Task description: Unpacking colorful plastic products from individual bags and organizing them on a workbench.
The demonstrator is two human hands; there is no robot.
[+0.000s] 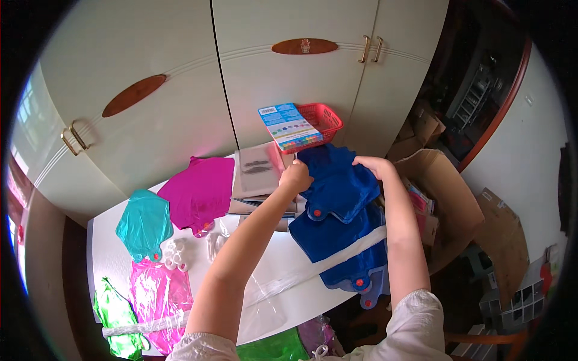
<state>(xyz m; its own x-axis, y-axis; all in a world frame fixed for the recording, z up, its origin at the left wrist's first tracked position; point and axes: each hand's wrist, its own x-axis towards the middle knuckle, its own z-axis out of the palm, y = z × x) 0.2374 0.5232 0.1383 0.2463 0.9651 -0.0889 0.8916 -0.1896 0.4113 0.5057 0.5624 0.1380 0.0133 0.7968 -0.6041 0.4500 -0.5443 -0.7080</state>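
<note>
A glossy dark-blue plastic pouch (340,180) with a rounded tab and a red round spot is spread between my hands over the table. My left hand (296,177) is closed on its left edge. At its upper right edge, my right hand (373,166) pinches it between thumb and fingers. More blue pouches (343,240) lie flat just below, overlapping, with red spots on their tabs. A long whitish plastic strip (355,247) crosses them. What my curled left fingers cover is hidden.
Teal (144,222), magenta (201,189), pink (158,295) and green (117,316) plastic pieces lie on the white table (274,319) at left. White rings (175,253) sit among them. A red basket (328,117) with a blue box (289,126) stands at the back. Cardboard boxes (442,198) are at right.
</note>
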